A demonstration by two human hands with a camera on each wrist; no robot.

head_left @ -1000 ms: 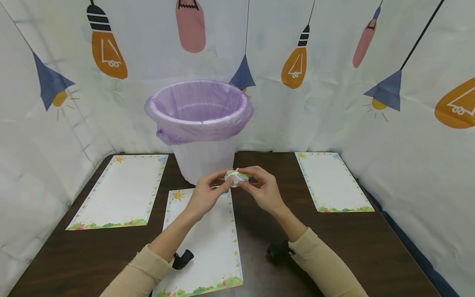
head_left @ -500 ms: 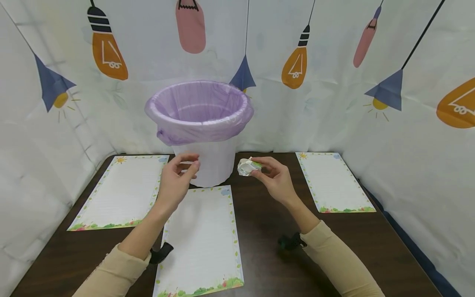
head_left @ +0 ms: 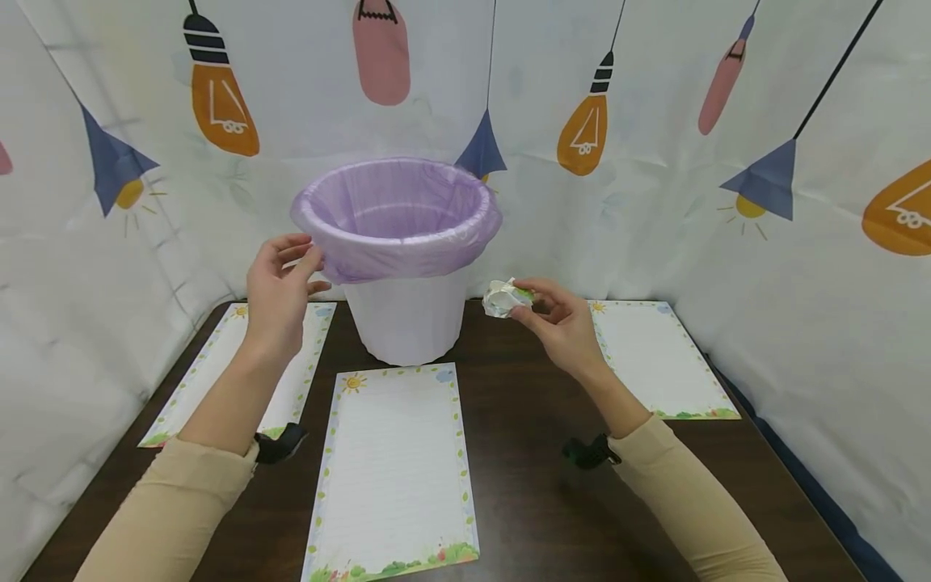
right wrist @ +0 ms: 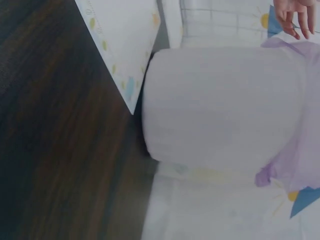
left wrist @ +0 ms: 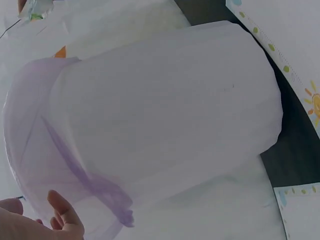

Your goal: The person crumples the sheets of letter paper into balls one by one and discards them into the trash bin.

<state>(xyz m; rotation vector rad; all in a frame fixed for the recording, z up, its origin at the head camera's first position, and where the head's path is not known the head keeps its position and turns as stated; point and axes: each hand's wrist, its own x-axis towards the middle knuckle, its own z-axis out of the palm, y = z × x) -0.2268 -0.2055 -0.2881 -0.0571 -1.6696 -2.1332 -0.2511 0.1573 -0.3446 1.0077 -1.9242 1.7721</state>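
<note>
A white trash bin [head_left: 407,319] lined with a purple plastic bag [head_left: 414,259] stands upright at the back of the table. My left hand [head_left: 280,291] is at the left side of its rim, fingers loosely bent beside the bag; whether they touch it I cannot tell. In the left wrist view the thumb and fingers [left wrist: 65,212] lie near the bag's edge, holding nothing. Right of the bin, my right hand [head_left: 563,327] pinches a crumpled ball of paper [head_left: 505,299], white with some green, between thumb and fingers. The right wrist view does not show this ball.
One bordered sheet of paper [head_left: 396,477] lies in front of the bin. Another sheet [head_left: 291,388] is at the left, partly behind my left arm, and a third sheet [head_left: 655,356] at the right. A printed white curtain [head_left: 625,234] encloses the dark table [head_left: 524,493].
My hands have parted from around the paper ball. The left has moved left and up to the bin's rim; the right has carried the ball right and up.
</note>
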